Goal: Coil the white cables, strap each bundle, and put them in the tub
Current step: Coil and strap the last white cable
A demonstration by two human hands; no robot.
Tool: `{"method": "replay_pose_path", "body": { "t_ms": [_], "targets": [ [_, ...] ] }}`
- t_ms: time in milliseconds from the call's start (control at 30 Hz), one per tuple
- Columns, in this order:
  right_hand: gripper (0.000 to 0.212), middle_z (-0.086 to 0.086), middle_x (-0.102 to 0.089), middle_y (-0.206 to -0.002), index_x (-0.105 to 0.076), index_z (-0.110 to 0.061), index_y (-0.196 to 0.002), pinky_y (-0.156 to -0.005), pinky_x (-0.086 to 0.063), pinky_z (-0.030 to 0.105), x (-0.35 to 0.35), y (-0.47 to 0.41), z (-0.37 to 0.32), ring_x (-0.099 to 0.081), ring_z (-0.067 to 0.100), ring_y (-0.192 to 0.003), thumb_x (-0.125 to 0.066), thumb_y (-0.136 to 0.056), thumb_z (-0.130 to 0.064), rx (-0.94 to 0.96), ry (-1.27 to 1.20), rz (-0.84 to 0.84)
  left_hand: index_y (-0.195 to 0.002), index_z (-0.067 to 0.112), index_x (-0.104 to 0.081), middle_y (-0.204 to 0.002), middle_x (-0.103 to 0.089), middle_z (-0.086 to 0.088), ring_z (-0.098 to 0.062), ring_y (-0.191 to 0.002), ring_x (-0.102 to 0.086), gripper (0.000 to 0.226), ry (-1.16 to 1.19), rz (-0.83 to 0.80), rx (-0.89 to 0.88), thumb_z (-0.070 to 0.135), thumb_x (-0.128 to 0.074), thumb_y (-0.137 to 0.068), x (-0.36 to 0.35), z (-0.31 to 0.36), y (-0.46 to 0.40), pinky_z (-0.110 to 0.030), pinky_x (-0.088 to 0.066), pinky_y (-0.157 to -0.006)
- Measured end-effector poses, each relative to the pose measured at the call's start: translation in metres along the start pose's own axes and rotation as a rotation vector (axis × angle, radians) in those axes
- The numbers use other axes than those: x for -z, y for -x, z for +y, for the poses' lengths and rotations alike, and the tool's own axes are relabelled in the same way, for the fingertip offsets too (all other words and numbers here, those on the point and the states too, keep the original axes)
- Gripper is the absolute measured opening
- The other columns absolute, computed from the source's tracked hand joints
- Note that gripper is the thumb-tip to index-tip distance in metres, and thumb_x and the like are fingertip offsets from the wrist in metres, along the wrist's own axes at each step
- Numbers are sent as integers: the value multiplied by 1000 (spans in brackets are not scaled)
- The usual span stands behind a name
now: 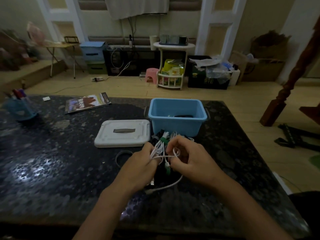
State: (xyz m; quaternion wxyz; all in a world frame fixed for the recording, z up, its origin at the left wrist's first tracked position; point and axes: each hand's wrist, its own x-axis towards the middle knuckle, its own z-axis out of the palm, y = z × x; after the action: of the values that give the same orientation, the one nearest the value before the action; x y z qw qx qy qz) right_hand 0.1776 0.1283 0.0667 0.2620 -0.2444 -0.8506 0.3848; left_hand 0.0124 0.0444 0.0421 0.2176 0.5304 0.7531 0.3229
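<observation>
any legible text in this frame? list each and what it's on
Nothing reads cleanly.
Magazine on the table: large cover characters, too blurred to read.
Dark box on the floor: pale printed characters, too blurred to read.
Yellow-green package in the white rack: print too small to read.
Blue tub, white lid, white cable gripped by left hand and right hand: no text visible.

Dark speckled table (52, 170) bears tub (176, 123), lid (123, 133), magazine (87, 104).
</observation>
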Motion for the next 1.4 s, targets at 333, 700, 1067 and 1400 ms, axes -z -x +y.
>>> {"method": "replay_pose_path", "body": {
  "t_ms": [333,700,1067,1400],
  "targets": [
    [31,-8,-76,-87,-73,-32,-101,-62,-51,14,8,-3,20,-66,4,-59,-57,-99,-6,-134,-26,-13,-101,19,-67,-92,-64,1,-4,-75,-53,26,82,252,3,6,-45,-98,9,-4,-6,-11,-37,-61],
    [16,-17,-74,-87,-78,-23,-99,-76,-51,13,6,-6,23,-69,-2,-83,-66,-95,-13,-14,-2,139,-89,25,-67,-84,-67,11,3,-78,-58,16,65,161,-2,15,-55,-94,3,-5,-9,-14,-42,-66],
    [26,-9,-63,-62,-70,-26,-81,-64,-51,32,-4,-15,40,-60,7,-62,-60,-97,-43,-142,316,285,-102,4,-62,-57,-20,-1,-10,-39,-12,35,966,-232,107,35,-48,-95,10,27,7,-20,-10,-39],
    [22,0,-72,-110,-66,-34,-117,-86,-49,34,-40,-5,26,-64,23,-104,-49,-102,-40,-83,547,-377,-85,1,-67,-59,-28,-4,-11,-38,-23,48,1207,42,111,24,-27,-100,25,18,3,-20,-18,-38]
  ]
}}
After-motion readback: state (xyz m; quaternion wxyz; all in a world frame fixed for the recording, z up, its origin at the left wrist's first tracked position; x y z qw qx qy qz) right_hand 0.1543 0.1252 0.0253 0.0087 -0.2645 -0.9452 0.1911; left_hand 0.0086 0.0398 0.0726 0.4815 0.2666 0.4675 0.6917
